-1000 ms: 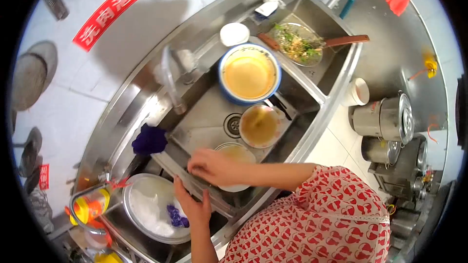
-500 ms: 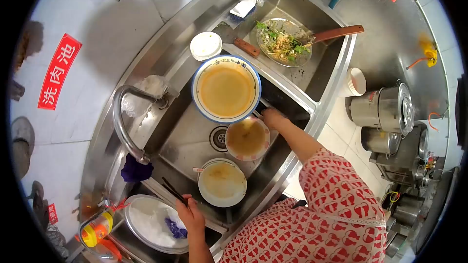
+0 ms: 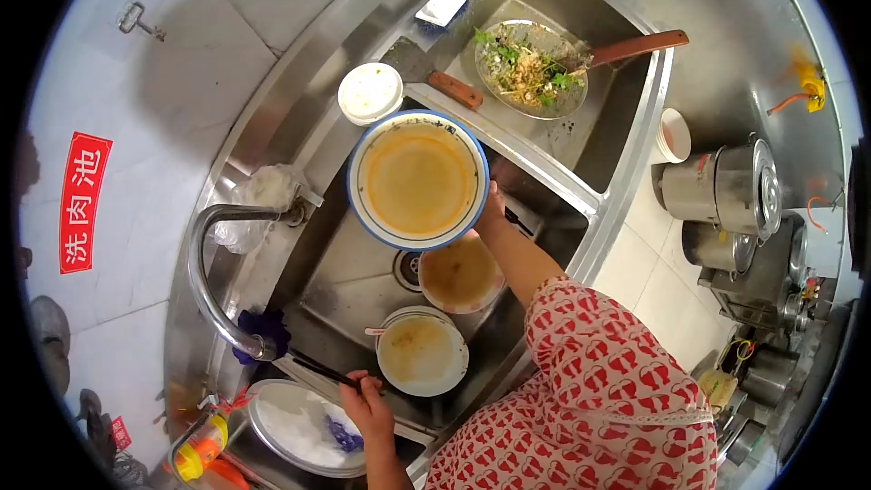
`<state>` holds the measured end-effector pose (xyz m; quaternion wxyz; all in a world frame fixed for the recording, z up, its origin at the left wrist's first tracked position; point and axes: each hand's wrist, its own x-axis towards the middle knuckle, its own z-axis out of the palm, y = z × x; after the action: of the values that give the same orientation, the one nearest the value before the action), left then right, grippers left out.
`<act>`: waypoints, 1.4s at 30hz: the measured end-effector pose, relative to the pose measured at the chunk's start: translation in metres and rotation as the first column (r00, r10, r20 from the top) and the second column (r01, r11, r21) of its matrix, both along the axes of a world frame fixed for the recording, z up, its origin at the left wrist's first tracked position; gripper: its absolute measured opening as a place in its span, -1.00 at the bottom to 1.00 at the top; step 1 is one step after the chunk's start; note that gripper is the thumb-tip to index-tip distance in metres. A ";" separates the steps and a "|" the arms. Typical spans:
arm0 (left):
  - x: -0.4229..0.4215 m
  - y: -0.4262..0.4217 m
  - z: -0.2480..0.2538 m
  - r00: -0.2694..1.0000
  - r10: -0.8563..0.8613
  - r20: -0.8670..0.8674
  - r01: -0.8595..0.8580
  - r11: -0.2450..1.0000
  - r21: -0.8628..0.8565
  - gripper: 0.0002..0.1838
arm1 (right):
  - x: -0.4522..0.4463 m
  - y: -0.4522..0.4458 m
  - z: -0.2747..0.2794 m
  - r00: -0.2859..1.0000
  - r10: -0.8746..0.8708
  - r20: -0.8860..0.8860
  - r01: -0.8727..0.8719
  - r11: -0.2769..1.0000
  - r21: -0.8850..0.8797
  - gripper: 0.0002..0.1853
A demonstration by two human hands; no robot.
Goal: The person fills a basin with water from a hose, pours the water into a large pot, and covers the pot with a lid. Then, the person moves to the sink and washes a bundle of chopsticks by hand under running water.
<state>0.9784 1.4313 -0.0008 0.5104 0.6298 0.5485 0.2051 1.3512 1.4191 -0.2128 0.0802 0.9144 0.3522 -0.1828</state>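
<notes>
My left hand (image 3: 368, 406) is closed around dark chopsticks (image 3: 318, 367) at the divider between two sink basins. At the right side of a large blue-rimmed bowl (image 3: 417, 180), my right hand (image 3: 492, 205) grips the rim, its fingers partly hidden behind the bowl. A yellowish-brown stain or liquid covers the inside of that bowl. Partly beneath it is a smaller bowl (image 3: 460, 274) with brownish liquid. Nearer my left hand, a white bowl (image 3: 422, 354) with brown residue sits in the middle basin, a small spoon handle at its left edge.
A basin of suds (image 3: 299, 426) holds a purple cloth at the lower left. The curved faucet (image 3: 204, 281) reaches over the sink edge. A strainer of food scraps (image 3: 531, 68), a wooden-handled spatula (image 3: 454, 88) and white lids (image 3: 370, 93) lie farther up. Metal pots (image 3: 717, 186) stand right.
The blue-rimmed bowl looks larger and slightly shifted left, with my right hand now at its rim. Earlier my left hand was empty; it took hold of the chopsticks, which now tilt lower.
</notes>
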 end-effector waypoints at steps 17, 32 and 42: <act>-0.025 -0.008 0.005 0.986 0.121 0.113 -0.132 0.987 0.094 -0.87 | 0.054 -0.028 0.072 0.868 -0.116 -0.482 -0.012 0.967 -0.255 -0.73; -0.110 -0.047 0.032 0.965 0.209 0.156 -0.185 0.970 -0.157 -0.75 | -0.135 -0.185 0.260 0.305 -0.343 -0.889 0.460 0.870 -0.178 -0.81; -0.226 -0.091 0.035 0.862 0.337 0.378 -0.340 0.939 -0.061 -0.67 | -0.422 -0.088 0.300 0.467 0.638 -0.613 -0.447 0.768 0.459 -0.66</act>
<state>0.7525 1.3406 0.0342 0.5613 0.4736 0.5391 0.4124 0.9295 1.3308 0.0877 -0.1237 0.5982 0.6452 -0.4589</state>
